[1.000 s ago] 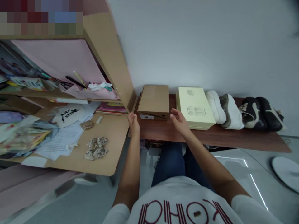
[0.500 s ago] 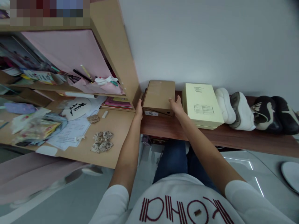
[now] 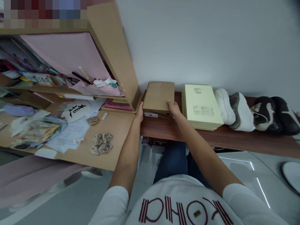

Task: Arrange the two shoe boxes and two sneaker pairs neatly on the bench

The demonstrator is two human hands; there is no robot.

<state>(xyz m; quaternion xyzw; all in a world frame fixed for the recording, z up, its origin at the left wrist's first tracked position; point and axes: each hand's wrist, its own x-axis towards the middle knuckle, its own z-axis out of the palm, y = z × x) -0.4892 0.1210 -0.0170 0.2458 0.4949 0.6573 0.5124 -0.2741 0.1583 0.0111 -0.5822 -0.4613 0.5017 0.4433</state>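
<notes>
On a wooden shelf by the wall, left fingers and right fingers clasp a brown box.

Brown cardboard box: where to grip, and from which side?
Likely both side walls together, below the lid, from the front: the brown cardboard box is a plain block, its front open to reach, and its lid looks uneven there. The cream box leaves a gap on the right; the bookcase makes the left tighter.
</notes>
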